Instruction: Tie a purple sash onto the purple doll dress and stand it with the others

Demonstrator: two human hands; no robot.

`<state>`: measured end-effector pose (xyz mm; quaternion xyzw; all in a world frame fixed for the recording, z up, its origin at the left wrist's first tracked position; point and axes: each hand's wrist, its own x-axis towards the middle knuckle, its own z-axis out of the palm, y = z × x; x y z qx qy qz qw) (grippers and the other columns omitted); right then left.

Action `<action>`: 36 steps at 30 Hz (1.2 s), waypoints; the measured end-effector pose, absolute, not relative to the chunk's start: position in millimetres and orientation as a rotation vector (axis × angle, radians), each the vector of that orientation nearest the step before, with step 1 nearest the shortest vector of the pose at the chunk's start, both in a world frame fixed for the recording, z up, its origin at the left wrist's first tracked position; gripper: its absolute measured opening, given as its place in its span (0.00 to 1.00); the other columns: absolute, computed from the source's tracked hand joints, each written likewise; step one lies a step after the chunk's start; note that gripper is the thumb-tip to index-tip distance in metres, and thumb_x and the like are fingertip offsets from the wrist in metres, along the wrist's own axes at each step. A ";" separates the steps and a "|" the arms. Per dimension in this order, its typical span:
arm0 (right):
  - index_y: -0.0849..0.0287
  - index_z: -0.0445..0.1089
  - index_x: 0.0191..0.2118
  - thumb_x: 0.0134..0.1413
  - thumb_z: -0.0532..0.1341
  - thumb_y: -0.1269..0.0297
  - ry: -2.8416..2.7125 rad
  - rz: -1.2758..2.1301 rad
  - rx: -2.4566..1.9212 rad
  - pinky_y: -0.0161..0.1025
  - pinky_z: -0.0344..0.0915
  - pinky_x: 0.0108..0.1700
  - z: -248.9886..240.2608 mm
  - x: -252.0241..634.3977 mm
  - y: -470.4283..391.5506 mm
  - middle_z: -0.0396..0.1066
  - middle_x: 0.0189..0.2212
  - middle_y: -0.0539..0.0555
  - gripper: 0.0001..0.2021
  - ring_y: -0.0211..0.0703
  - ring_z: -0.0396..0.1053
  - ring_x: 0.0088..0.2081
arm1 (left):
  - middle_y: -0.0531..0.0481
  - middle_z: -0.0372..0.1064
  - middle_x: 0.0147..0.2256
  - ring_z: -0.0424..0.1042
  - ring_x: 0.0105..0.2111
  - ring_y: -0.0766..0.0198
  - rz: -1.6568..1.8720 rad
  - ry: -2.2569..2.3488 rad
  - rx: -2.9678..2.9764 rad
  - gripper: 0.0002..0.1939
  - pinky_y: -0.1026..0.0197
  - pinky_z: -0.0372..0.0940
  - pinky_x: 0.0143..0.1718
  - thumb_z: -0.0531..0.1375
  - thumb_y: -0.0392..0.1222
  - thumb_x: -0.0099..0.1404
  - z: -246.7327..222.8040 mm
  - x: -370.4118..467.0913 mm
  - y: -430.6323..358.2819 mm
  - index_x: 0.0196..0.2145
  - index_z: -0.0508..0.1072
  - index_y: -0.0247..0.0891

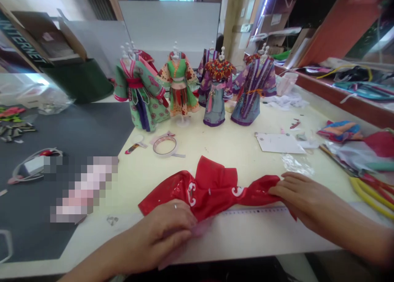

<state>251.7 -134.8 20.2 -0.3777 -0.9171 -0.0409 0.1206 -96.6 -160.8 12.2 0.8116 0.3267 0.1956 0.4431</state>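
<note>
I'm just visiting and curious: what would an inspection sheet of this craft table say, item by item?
Surface: pale yellow table, with a dark mat over its left part.
Job's things: small red garment spread flat; a clear ruler lies along its lower edge.
Clutter: tape roll, white card, plastic wrap, fabric pieces, yellow and red strips.
Hands: left hand presses the garment's left sleeve; right hand lies on its right sleeve.
Cables: a looped cord on the mat.
Surroundings: dressed miniature mannequins in a row, white board, cardboard boxes, a shelf.
</note>
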 end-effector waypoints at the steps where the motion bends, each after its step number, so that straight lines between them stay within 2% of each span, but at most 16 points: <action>1: 0.56 0.69 0.38 0.55 0.48 0.72 -2.640 -0.031 -1.182 0.40 0.63 0.36 20.6 253.5 -132.0 0.71 0.30 0.53 0.14 0.41 0.68 0.32 | 0.49 0.70 0.36 0.68 0.37 0.64 0.549 0.881 1.930 0.09 0.63 0.64 0.40 0.52 0.36 0.64 10.1 -97.0 -159.3 0.37 0.71 0.42; 4: 0.57 0.69 0.38 0.58 0.50 0.62 -2.464 0.353 -1.487 0.37 0.63 0.32 21.8 259.9 -114.4 0.71 0.31 0.53 0.12 0.40 0.68 0.32 | 0.52 0.68 0.28 0.67 0.28 0.67 0.834 1.131 1.526 0.08 0.67 0.63 0.30 0.53 0.42 0.64 4.5 -98.4 -150.1 0.30 0.71 0.39; 7: 0.58 0.69 0.35 0.57 0.51 0.54 -2.250 0.743 -1.654 0.33 0.61 0.29 18.6 262.2 -91.4 0.69 0.28 0.52 0.15 0.38 0.66 0.29 | 0.55 0.65 0.23 0.64 0.23 0.70 1.173 1.163 1.059 0.10 0.70 0.61 0.24 0.57 0.46 0.61 4.1 -95.3 -134.2 0.26 0.68 0.38; 11: 0.60 0.67 0.31 0.52 0.54 0.48 -2.000 1.096 -1.710 0.30 0.56 0.23 8.5 256.5 -70.1 0.64 0.23 0.49 0.19 0.33 0.61 0.24 | 0.55 0.64 0.23 0.63 0.23 0.71 1.416 1.067 0.851 0.09 0.69 0.63 0.25 0.60 0.44 0.58 5.4 -88.4 -110.2 0.25 0.68 0.38; 15: 0.62 0.67 0.34 0.53 0.53 0.47 -1.908 1.230 -1.696 0.30 0.54 0.20 1.0 253.3 -63.4 0.63 0.22 0.49 0.20 0.31 0.59 0.21 | 0.56 0.64 0.23 0.65 0.24 0.69 1.464 1.093 0.857 0.09 0.64 0.66 0.29 0.59 0.45 0.58 0.8 -88.9 -95.0 0.24 0.66 0.39; 20: 0.61 0.69 0.34 0.54 0.53 0.50 -2.025 1.090 -1.672 0.33 0.61 0.23 -3.4 254.2 -57.8 0.68 0.25 0.52 0.18 0.36 0.64 0.24 | 0.55 0.65 0.25 0.67 0.26 0.67 1.456 1.204 0.919 0.10 0.61 0.67 0.33 0.56 0.46 0.59 -5.3 -94.7 -89.0 0.25 0.64 0.38; 23: 0.59 0.67 0.39 0.53 0.55 0.54 -2.078 0.795 -1.690 0.38 0.66 0.32 -3.4 242.8 -57.2 0.70 0.33 0.54 0.14 0.41 0.68 0.33 | 0.54 0.65 0.26 0.67 0.27 0.67 1.370 1.285 0.868 0.09 0.63 0.66 0.31 0.57 0.45 0.57 -8.8 -95.4 -85.4 0.26 0.65 0.36; 26: 0.59 0.65 0.45 0.53 0.56 0.59 -2.113 0.458 -1.502 0.43 0.65 0.44 -2.5 218.2 -64.6 0.67 0.41 0.56 0.15 0.44 0.66 0.42 | 0.54 0.64 0.25 0.66 0.26 0.67 1.273 1.353 0.887 0.11 0.62 0.66 0.30 0.58 0.46 0.57 -13.0 -95.4 -80.5 0.27 0.66 0.35; 29: 0.59 0.66 0.41 0.55 0.54 0.62 -2.254 0.344 -1.227 0.44 0.62 0.46 -3.7 187.1 -78.4 0.68 0.39 0.56 0.10 0.43 0.64 0.43 | 0.53 0.64 0.27 0.66 0.26 0.65 1.213 1.467 1.040 0.12 0.59 0.66 0.30 0.56 0.48 0.59 -16.5 -96.6 -77.8 0.35 0.66 0.35; 31: 0.60 0.67 0.40 0.55 0.55 0.62 -2.354 0.309 -1.137 0.44 0.61 0.45 -6.7 168.0 -87.1 0.68 0.38 0.56 0.09 0.43 0.63 0.42 | 0.50 0.65 0.33 0.68 0.32 0.62 1.267 1.598 1.261 0.17 0.55 0.66 0.35 0.55 0.47 0.60 -17.1 -96.6 -79.5 0.44 0.63 0.37; 33: 0.61 0.67 0.38 0.53 0.58 0.59 -2.420 0.264 -1.123 0.45 0.61 0.44 -11.2 152.6 -92.7 0.67 0.37 0.57 0.11 0.45 0.62 0.41 | 0.45 0.64 0.43 0.66 0.42 0.58 1.341 1.669 1.631 0.22 0.51 0.63 0.44 0.56 0.46 0.60 -16.2 -93.7 -83.9 0.51 0.59 0.39; 35: 0.62 0.67 0.35 0.50 0.59 0.57 -2.464 0.216 -1.110 0.45 0.61 0.42 -16.5 141.7 -94.2 0.67 0.35 0.57 0.12 0.46 0.61 0.40 | 0.42 0.61 0.51 0.60 0.51 0.54 1.253 1.563 2.069 0.26 0.47 0.56 0.52 0.60 0.46 0.56 -15.0 -87.4 -88.4 0.52 0.60 0.39; 36: 0.62 0.66 0.34 0.51 0.59 0.58 -2.480 0.188 -1.093 0.45 0.61 0.42 -19.0 138.0 -93.7 0.66 0.34 0.57 0.11 0.45 0.61 0.38 | 0.42 0.61 0.52 0.58 0.53 0.52 1.141 1.457 2.241 0.25 0.46 0.52 0.54 0.61 0.45 0.55 -14.7 -83.4 -89.4 0.50 0.63 0.39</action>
